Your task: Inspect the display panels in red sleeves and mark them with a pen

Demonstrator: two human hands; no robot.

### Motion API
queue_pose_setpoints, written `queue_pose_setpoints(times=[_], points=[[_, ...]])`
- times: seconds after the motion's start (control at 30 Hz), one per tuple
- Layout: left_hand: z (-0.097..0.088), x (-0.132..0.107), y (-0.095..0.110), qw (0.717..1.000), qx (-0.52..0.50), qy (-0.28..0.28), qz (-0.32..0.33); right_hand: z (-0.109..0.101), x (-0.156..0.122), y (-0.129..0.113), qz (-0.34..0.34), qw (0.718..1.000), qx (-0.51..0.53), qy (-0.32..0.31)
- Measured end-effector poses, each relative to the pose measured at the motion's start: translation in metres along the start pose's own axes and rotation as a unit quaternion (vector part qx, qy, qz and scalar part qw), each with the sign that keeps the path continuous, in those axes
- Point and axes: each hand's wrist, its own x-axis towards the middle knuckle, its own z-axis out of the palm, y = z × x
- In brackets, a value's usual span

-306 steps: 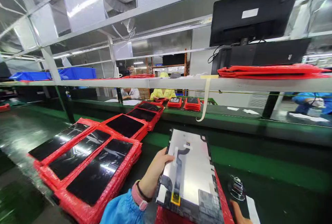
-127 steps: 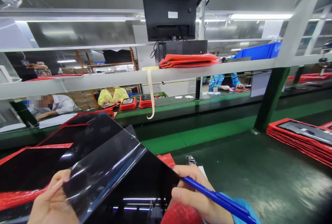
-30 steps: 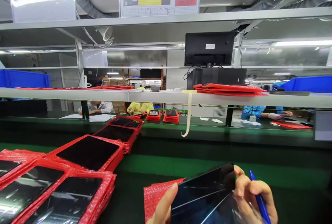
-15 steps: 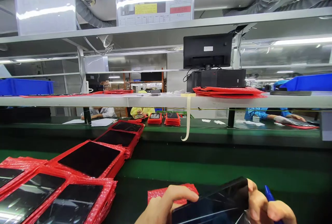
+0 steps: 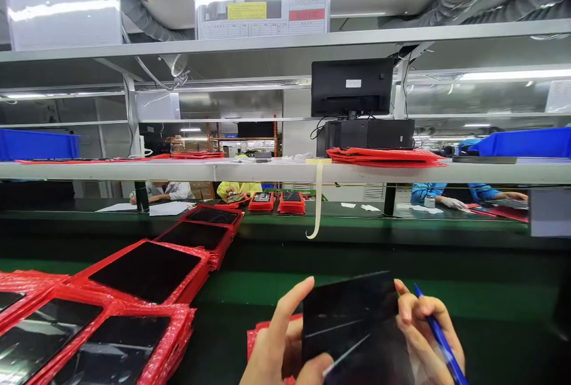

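Observation:
A black glossy screen panel (image 5: 357,319) is held up, tilted, at the bottom centre of the head view. My left hand (image 5: 279,340) grips its left side, the thumb on the front face and the index finger along the upper left corner. At the panel's right edge is my right hand (image 5: 430,331), its fingers curled around a blue pen (image 5: 439,334). Whether these fingers also hold the panel's edge or a clear film there, I cannot tell. Behind my left hand, a red bubble-wrap sleeve (image 5: 255,332) lies partly hidden on the dark green bench.
Stacks of red bubble-wrap sleeves with black screens (image 5: 147,272) line the left side. Ahead runs a white shelf (image 5: 267,171) with a monitor (image 5: 352,87) and blue bins (image 5: 526,144). A tape strip (image 5: 318,200) hangs from it. Co-workers sit beyond.
Both hands have raised the panel and turned it more upright. The left thumb now shows on its front face. More of the blue pen shows in my right hand.

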Motion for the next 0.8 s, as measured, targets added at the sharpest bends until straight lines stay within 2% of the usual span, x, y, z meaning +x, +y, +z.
queue_pose_setpoints(times=[0.13, 0.27, 0.4, 0.47, 0.63, 0.8], points=[[0.005, 0.008, 0.002, 0.998, -0.059, -0.02, 0.001, -0.004, 0.0, 0.0, 0.102, 0.995, 0.014, 0.007], [0.006, 0.009, 0.006, 0.988, -0.142, -0.051, -0.034, -0.008, -0.004, 0.005, 0.221, 0.972, 0.057, 0.054], [0.003, 0.007, 0.013, 0.98, -0.166, -0.052, -0.093, -0.009, -0.003, 0.01, 0.282, 0.953, 0.075, 0.082], [0.004, 0.007, 0.015, 0.977, -0.183, -0.052, -0.1, -0.01, 0.0, 0.011, 0.3, 0.946, 0.079, 0.095], [0.01, 0.007, 0.017, 0.974, -0.209, -0.057, -0.068, -0.013, 0.008, 0.02, 0.296, 0.949, 0.071, 0.081], [0.015, 0.008, 0.017, 0.972, -0.219, -0.035, -0.076, -0.014, 0.009, 0.032, 0.203, 0.977, 0.043, 0.049]])
